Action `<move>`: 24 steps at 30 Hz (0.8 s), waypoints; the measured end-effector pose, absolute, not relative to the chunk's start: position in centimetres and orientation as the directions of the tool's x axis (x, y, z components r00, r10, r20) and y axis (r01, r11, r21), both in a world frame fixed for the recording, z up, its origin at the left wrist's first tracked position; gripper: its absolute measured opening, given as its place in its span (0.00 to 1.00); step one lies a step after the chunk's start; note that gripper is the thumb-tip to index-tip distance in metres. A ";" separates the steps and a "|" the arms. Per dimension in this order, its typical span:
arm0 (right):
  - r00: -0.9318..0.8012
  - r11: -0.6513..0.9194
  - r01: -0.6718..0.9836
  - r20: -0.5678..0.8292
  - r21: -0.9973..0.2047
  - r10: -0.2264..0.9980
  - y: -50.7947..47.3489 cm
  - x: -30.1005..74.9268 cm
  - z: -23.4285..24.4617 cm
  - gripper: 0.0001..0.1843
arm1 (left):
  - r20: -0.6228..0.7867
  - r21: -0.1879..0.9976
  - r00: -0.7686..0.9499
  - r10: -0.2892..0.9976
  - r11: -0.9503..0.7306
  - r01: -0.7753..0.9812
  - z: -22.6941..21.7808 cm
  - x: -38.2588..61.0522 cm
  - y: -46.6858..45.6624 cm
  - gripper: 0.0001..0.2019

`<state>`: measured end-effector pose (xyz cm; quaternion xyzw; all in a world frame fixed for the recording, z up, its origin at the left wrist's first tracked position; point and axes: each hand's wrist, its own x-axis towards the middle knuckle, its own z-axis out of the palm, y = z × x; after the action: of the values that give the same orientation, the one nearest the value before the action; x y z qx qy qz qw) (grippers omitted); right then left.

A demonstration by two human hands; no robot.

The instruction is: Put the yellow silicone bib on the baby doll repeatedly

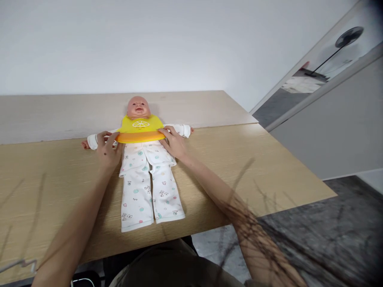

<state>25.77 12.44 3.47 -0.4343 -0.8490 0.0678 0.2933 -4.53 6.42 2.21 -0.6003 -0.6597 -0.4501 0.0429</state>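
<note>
A baby doll [138,107] lies on its back on the wooden table [227,159], its arms stretched out sideways. It wears a white printed top [134,158] and white printed trousers [137,199]. Over its chest lies a yellow bib [140,124] with a lemon-slice print and an orange catch pocket along the lower edge. My left hand [108,148] grips the pocket's left end between thumb and fingers. At the right end, my right hand [173,141] holds the bib the same way. The neck fastening is hidden behind the doll's head.
A white wall [119,44] rises behind the table. To the right stands a grey partition [335,115] with a window, through which a black fan [349,36] shows. The table's right edge drops to a grey floor [329,227]. Dark hair strands blur the lower right.
</note>
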 end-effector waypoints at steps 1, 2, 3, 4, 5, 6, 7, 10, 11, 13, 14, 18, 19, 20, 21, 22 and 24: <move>-0.454 0.617 0.694 0.438 -0.372 0.775 12.5 25.8 3.5 0.25 | 0.606 0.531 -0.268 0.749 -0.129 0.838 2.2 -4.4 6.4 0.19; -0.460 0.620 0.691 0.436 -0.373 0.774 12.5 25.8 3.5 0.25 | 0.610 0.525 -0.265 0.746 -0.130 0.841 2.2 -4.3 6.4 0.19; -0.467 0.624 0.687 0.432 -0.372 0.772 12.5 25.9 3.5 0.25 | 0.614 0.519 -0.262 0.744 -0.131 0.845 2.2 -4.2 6.4 0.19; -0.476 0.630 0.683 0.428 -0.371 0.768 12.5 25.9 3.6 0.25 | 0.616 0.516 -0.263 0.742 -0.129 0.847 2.2 -4.1 6.4 0.19; -0.485 0.635 0.678 0.425 -0.369 0.764 12.5 26.0 3.6 0.25 | 0.617 0.516 -0.265 0.741 -0.126 0.847 2.2 -4.0 6.3 0.19; -0.492 0.640 0.675 0.423 -0.367 0.761 12.6 26.1 3.7 0.26 | 0.614 0.518 -0.268 0.742 -0.123 0.847 2.2 -4.0 6.3 0.19; -0.498 0.645 0.672 0.421 -0.364 0.758 12.6 26.1 3.7 0.26 | 0.610 0.521 -0.272 0.745 -0.118 0.845 2.2 -3.9 6.3 0.19; -0.513 0.654 0.668 0.419 -0.354 0.750 12.7 26.3 3.8 0.28 | 0.593 0.534 -0.282 0.755 -0.106 0.839 2.3 -3.9 6.2 0.21; -0.514 0.655 0.668 0.418 -0.352 0.749 12.8 26.4 3.8 0.28 | 0.591 0.537 -0.281 0.757 -0.109 0.836 2.3 -3.9 6.2 0.23; -0.499 0.649 0.671 0.428 -0.358 0.753 12.9 26.5 3.6 0.30 | 0.591 0.545 -0.282 0.756 -0.117 0.830 2.2 -4.0 6.2 0.27; -0.478 0.639 0.675 0.442 -0.368 0.759 13.0 26.7 3.5 0.31 | 0.589 0.551 -0.289 0.755 -0.114 0.827 2.1 -4.1 6.2 0.28; -0.308 0.582 0.680 0.547 -0.446 0.778 13.4 27.6 2.0 0.30 | 0.531 0.590 -0.349 0.772 -0.042 0.806 1.5 -4.8 6.1 0.25; -0.269 0.575 0.672 0.569 -0.468 0.777 13.4 28.0 1.5 0.28 | 0.512 0.599 -0.359 0.780 -0.025 0.800 1.3 -4.9 5.9 0.24; -0.239 0.571 0.660 0.584 -0.488 0.776 13.2 28.3 1.0 0.26 | 0.496 0.610 -0.367 0.787 -0.014 0.793 1.2 -5.0 5.7 0.23; -0.221 0.571 0.645 0.590 -0.509 0.776 13.0 28.7 0.5 0.23 | 0.483 0.622 -0.373 0.792 -0.010 0.783 1.1 -5.0 5.5 0.23; -0.214 0.571 0.626 0.587 -0.531 0.781 12.6 29.0 0.0 0.21 | 0.473 0.634 -0.379 0.795 -0.009 0.773 1.0 -5.0 5.2 0.22; -0.215 0.564 0.584 0.559 -0.584 0.801 11.6 29.5 -0.8 0.16 | 0.448 0.666 -0.400 0.800 0.000 0.746 0.8 -4.6 4.4 0.20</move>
<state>29.54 11.59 -0.83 -0.4501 -0.7692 0.1247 0.4361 -4.62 4.41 0.77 -0.5469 -0.7063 -0.4485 -0.0301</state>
